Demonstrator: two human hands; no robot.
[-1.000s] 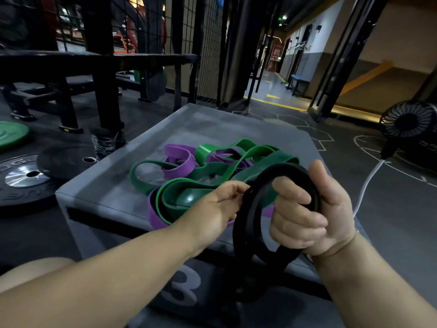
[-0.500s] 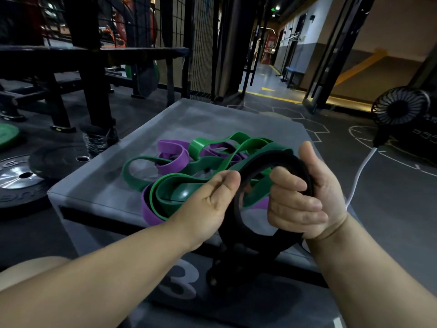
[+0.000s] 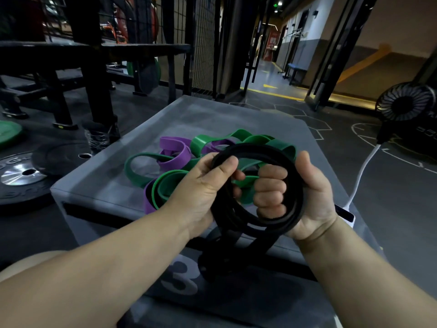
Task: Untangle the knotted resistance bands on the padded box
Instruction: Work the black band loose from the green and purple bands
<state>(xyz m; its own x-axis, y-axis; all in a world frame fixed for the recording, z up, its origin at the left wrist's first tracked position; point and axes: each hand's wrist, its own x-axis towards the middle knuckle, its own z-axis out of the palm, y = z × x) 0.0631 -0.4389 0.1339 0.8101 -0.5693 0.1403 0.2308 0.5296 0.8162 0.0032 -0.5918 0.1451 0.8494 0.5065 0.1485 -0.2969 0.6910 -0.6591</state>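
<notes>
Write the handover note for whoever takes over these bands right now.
Left hand grips the black band on its left side; right hand has fingers curled through the same coil.
The black band is coiled, held over the padded box's near edge, tail hanging down the front.
The green bands and purple bands lie tangled on the box.
Done: black band lifted; whether it is clear of the green is unclear.
Left: separate green from purple.

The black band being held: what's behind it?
Green bands and purple bands lie tangled on the grey box. The left hand, right hand and black band cover the tangle's near part.
</notes>
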